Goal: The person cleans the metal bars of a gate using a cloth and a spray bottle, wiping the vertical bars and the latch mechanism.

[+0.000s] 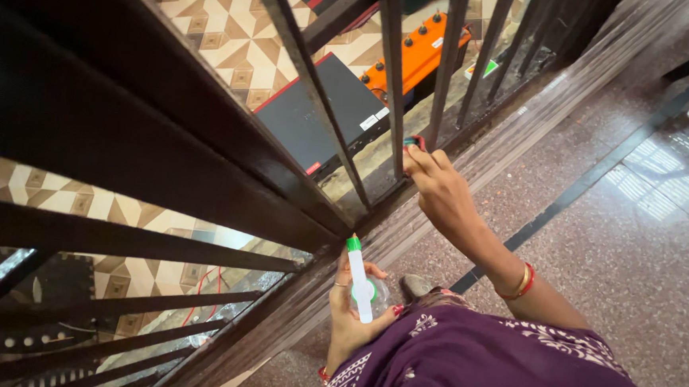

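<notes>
Speckled reddish stone floor [643,260] with a dark inlaid strip, dark metal railing [164,150] running diagonally across the view, patterned tan tile floor [220,18] seen through the bars on a lower level. Going left to right: below the railing lie a black flat box [317,112] with a red edge and an orange box [417,54] with black knobs, side by side. Left hand [353,313], low in view near the railing base, fingers clamped on a clear spray bottle [361,280] with white nozzle body and green tip, tip pointing up toward the bars; bottle body mostly hidden by palm. Right hand [440,187] reaches forward to a vertical bar [391,77], fingers pinched together on a small cloth [414,143], red and teal bits showing, pressed against the bar near its foot. Red and gold bangles [521,282] on the right wrist. Purple patterned garment [493,362] fills the bottom. Gaps between bars narrow; open floor to the right, wide and sunlit in patches.
</notes>
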